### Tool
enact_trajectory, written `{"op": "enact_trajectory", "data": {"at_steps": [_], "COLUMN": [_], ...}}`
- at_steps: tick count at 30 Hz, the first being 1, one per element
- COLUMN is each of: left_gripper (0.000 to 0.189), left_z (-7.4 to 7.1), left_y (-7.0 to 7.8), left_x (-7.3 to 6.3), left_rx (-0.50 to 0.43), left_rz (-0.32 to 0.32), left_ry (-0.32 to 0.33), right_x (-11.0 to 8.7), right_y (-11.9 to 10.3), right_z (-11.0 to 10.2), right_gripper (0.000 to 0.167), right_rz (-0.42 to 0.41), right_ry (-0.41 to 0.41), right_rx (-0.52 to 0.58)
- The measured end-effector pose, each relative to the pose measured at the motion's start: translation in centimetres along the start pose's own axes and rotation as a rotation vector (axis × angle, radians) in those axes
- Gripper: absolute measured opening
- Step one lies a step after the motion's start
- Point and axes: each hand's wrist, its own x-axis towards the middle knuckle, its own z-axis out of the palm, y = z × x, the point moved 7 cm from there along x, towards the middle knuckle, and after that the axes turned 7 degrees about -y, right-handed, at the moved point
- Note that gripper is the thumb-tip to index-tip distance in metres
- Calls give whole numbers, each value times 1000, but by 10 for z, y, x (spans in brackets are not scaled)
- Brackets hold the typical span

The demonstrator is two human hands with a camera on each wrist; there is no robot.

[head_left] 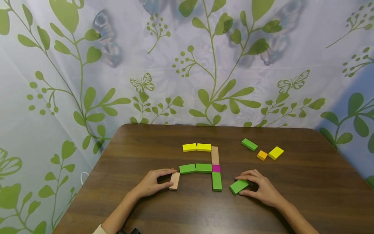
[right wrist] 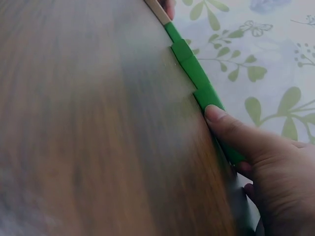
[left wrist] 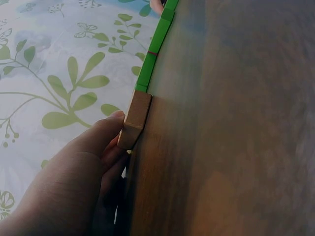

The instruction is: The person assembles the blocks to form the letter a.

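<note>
My left hand [head_left: 150, 183] pinches a plain wooden block [head_left: 174, 181] at the left end of a layout of flat blocks; its thumb shows against the block in the left wrist view. My right hand [head_left: 260, 188] holds a green block [head_left: 238, 186] between thumb and fingers, right of the layout and tilted askew to it. Between the hands, two green blocks [head_left: 195, 168] form a row that meets a small magenta block [head_left: 216, 168]. Below the magenta block lies an upright-set green block [head_left: 217, 181], above it another wooden block [head_left: 215, 155]. Two yellow blocks [head_left: 197, 147] run left from that one's top.
Toward the back right of the brown table [head_left: 140, 146] lie a loose green block [head_left: 249, 144], a small orange block [head_left: 262, 155] and a yellow block [head_left: 276, 152]. A leaf-patterned curtain [head_left: 163, 65] hangs behind the table. A dark object [head_left: 134, 231] shows at the front edge near the left forearm.
</note>
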Motion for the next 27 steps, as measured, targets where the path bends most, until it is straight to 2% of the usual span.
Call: {"op": "enact_trajectory", "data": {"at_steps": [5, 8, 11, 14, 19, 22, 27], "left_gripper": [47, 47, 47, 47, 47, 47, 47], "left_z": [0, 0, 0, 0, 0, 0, 0], "left_y": [-1, -1, -2, -2, -2, -3, -2], "left_x": [-1, -1, -1, -1, -1, -1, 0], "left_rx": [-8, -12, -12, -8, -2, 1, 3], "left_rz": [0, -2, -2, 1, 5, 4, 10], "left_ry": [-3, -3, -1, 2, 3, 4, 9], "right_x": [1, 3, 7, 12, 22, 33, 46], "right_y": [-1, -3, -7, -17, -48, -85, -123], "right_z": [-1, -3, -8, -15, -14, -12, 13], "right_gripper": [42, 39, 40, 44, 48, 47, 43], "right_rz": [-30, -30, -27, -58, -142, -171, -208], "right_ry": [-4, 7, 62, 159, 288, 328, 361], "right_rx": [2, 50, 104, 128, 128, 123, 132]}}
